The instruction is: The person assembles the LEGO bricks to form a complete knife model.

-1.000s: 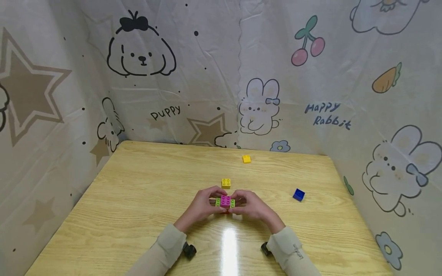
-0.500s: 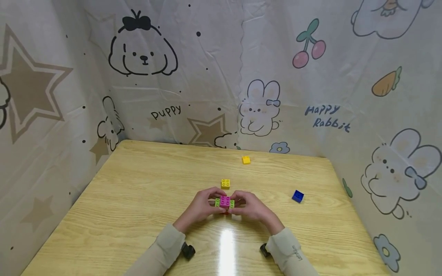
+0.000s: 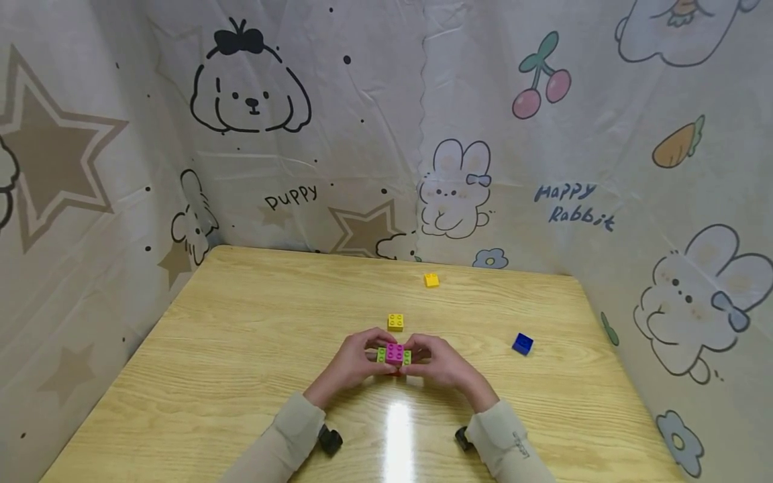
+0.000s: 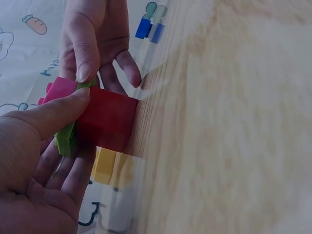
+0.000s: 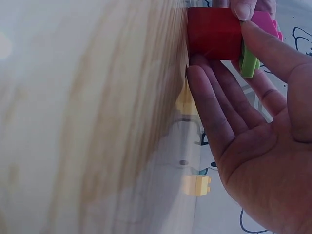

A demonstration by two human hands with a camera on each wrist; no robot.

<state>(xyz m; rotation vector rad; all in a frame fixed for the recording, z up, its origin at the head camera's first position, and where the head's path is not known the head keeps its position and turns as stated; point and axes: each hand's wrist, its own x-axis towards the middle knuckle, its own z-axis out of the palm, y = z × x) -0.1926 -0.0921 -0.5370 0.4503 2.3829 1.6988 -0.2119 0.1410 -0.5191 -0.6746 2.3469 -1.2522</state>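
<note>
At the middle of the table, a small stack of toy building bricks stands between my hands. Its base is a red brick [image 4: 109,119], mostly hidden in the head view. Over it lies a lime-green brick [image 5: 248,61] that sticks out on both sides, and a pink brick [image 3: 394,353] tops it. My left hand [image 3: 361,355] grips the stack at the left end, its thumb lying near the seam of green and red. From the right, my right hand [image 3: 442,362] holds the other end, thumb on the near side. The red brick's underside appears to meet the table.
Just behind the stack lies a yellow brick [image 3: 395,323]. Farther back, close to the table's rear edge, is another yellow brick [image 3: 431,280]. A blue brick [image 3: 523,344] sits off to the right. Printed cloth [image 3: 362,80] hangs around the wooden table [image 3: 260,302].
Both hands keep their hold on the stack, with hardly any movement. The head view has shifted very slightly.
</note>
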